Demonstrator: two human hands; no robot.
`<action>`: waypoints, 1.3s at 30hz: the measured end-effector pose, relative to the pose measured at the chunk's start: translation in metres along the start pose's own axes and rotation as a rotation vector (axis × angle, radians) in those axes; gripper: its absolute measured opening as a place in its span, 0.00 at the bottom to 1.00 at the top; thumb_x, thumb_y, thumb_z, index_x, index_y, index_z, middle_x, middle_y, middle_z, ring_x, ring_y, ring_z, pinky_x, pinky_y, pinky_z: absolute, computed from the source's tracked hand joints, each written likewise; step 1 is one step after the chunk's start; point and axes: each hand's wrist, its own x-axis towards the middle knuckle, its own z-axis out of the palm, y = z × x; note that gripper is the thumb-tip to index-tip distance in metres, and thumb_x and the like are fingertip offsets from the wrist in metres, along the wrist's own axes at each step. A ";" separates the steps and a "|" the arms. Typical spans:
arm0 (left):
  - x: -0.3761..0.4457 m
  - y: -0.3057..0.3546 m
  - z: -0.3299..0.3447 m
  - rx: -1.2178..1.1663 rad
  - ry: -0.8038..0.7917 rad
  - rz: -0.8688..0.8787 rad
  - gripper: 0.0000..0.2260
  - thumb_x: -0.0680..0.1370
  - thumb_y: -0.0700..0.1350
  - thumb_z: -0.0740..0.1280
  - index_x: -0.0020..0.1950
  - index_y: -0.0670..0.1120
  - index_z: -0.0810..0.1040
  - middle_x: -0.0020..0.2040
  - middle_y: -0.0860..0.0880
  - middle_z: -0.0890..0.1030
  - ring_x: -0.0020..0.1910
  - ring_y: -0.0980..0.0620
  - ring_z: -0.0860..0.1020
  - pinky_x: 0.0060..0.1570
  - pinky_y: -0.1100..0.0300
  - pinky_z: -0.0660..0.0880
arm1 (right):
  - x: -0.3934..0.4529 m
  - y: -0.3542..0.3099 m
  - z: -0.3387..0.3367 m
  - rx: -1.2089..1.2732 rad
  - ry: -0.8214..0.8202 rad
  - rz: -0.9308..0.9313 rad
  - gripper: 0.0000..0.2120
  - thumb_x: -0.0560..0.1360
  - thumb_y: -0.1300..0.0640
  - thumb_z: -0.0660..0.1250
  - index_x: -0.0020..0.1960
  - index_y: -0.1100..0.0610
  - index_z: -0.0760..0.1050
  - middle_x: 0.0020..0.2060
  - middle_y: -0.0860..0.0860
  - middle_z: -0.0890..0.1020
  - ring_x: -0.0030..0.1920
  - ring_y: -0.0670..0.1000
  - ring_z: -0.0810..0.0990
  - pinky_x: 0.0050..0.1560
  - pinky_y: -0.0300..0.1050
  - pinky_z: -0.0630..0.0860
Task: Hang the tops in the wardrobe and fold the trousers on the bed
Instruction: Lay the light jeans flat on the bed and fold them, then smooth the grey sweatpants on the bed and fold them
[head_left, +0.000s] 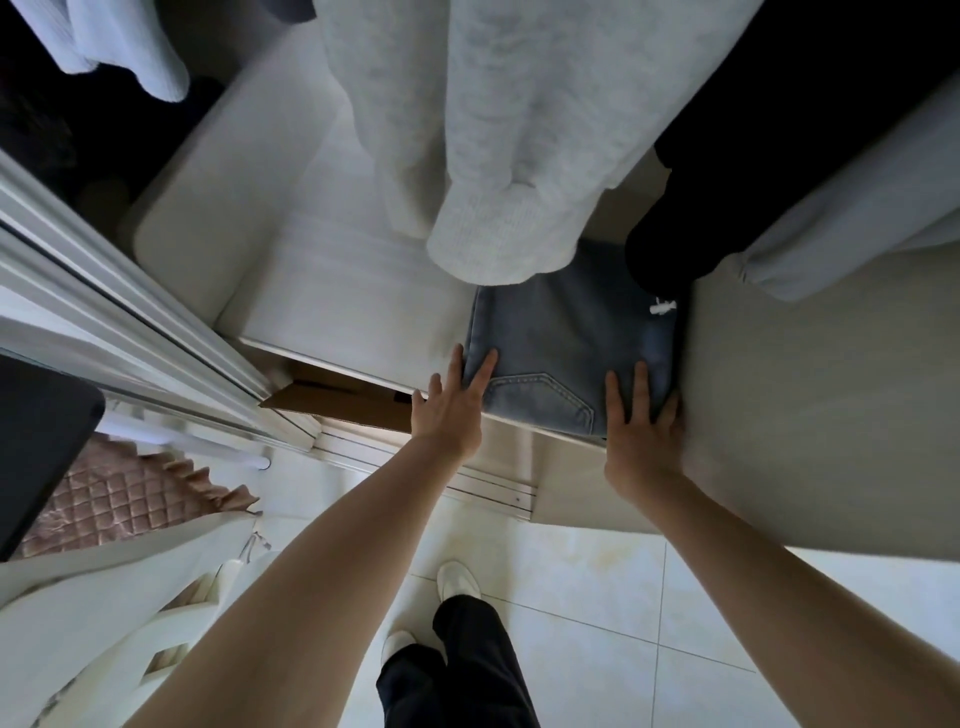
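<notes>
Faded blue jeans (566, 343), pale grey knit top (498, 135), black garment (727, 156), pink quilted cover (114, 499)

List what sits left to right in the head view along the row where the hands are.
Sliding door track → cardboard box → left hand → folded jeans → right hand → beige wardrobe panel.
</notes>
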 end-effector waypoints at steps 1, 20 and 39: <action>-0.003 0.001 -0.002 -0.028 -0.009 0.000 0.42 0.79 0.42 0.65 0.78 0.59 0.38 0.80 0.46 0.42 0.74 0.39 0.62 0.66 0.42 0.70 | -0.002 -0.001 -0.004 0.007 -0.020 -0.004 0.45 0.73 0.55 0.65 0.78 0.51 0.37 0.77 0.58 0.38 0.73 0.71 0.51 0.73 0.61 0.52; -0.202 0.020 -0.109 -0.418 0.117 -0.051 0.14 0.82 0.46 0.59 0.67 0.46 0.73 0.57 0.45 0.83 0.54 0.45 0.81 0.55 0.49 0.79 | -0.169 0.001 -0.117 0.394 0.122 -0.313 0.28 0.77 0.59 0.60 0.75 0.63 0.58 0.65 0.61 0.72 0.64 0.60 0.70 0.62 0.50 0.69; -0.413 0.097 -0.032 -1.007 0.762 -0.817 0.11 0.80 0.42 0.61 0.59 0.52 0.77 0.42 0.53 0.83 0.43 0.58 0.80 0.36 0.66 0.72 | -0.256 -0.019 -0.153 0.584 0.014 -1.072 0.19 0.80 0.55 0.60 0.70 0.54 0.65 0.62 0.50 0.75 0.61 0.49 0.73 0.56 0.38 0.72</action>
